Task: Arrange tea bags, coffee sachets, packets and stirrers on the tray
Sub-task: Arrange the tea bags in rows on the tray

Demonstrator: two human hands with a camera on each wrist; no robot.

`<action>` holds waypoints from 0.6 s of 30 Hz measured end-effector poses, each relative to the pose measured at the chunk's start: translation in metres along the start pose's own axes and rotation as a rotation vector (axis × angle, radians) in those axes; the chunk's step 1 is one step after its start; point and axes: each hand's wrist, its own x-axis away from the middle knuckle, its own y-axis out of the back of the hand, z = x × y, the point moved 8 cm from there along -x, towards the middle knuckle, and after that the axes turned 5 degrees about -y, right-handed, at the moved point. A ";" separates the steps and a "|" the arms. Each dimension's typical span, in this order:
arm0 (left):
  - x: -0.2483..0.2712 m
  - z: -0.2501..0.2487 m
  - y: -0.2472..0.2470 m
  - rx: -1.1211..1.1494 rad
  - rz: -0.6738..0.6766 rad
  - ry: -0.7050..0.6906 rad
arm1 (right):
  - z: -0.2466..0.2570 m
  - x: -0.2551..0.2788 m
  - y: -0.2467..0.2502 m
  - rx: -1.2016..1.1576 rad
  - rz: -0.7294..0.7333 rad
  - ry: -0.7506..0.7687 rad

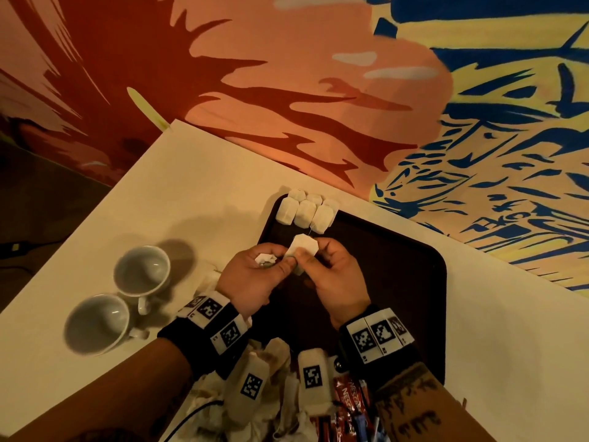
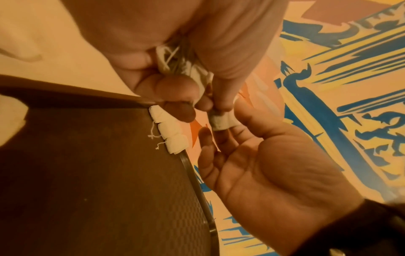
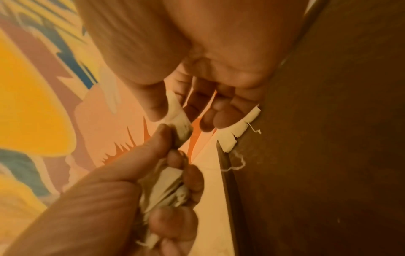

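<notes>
A dark brown tray [image 1: 382,266] lies on the white table. Several white tea bags [image 1: 306,210] sit in rows at its far left corner, also seen in the wrist views [image 2: 171,131] [image 3: 236,131]. Over the tray's left part, my left hand [image 1: 277,263] grips a small bundle of tea bags [image 2: 175,58] [image 3: 166,187] in its curled fingers. Its thumb also presses the lower end of a single tea bag [image 1: 304,247]. My right hand [image 1: 322,253] pinches that same tea bag [image 2: 221,121] [image 3: 179,119] between thumb and fingers, its other fingers loosely spread.
Two white cups [image 1: 141,271] [image 1: 97,325] stand on the table left of the tray. A loose heap of tea bags [image 1: 271,355] and red coffee sachets [image 1: 349,397] lie near the front edge under my wrists. The table's far edge runs just behind the tray.
</notes>
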 end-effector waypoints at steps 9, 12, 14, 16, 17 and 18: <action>-0.011 0.030 0.037 0.021 -0.120 0.133 | -0.008 -0.063 -0.002 0.397 -0.038 -0.016; -0.007 0.042 0.048 0.081 -0.158 0.156 | -0.019 -0.088 -0.019 0.634 0.095 -0.089; -0.005 0.049 0.054 0.153 -0.174 0.173 | -0.021 -0.098 -0.033 0.764 0.195 -0.102; -0.004 0.050 0.059 0.211 -0.191 0.172 | -0.019 -0.109 -0.039 0.817 0.191 -0.083; -0.004 0.050 0.061 0.227 -0.196 0.171 | -0.017 -0.115 -0.039 0.839 0.166 -0.066; -0.005 0.049 0.063 0.237 -0.197 0.171 | -0.016 -0.121 -0.040 0.862 0.140 -0.053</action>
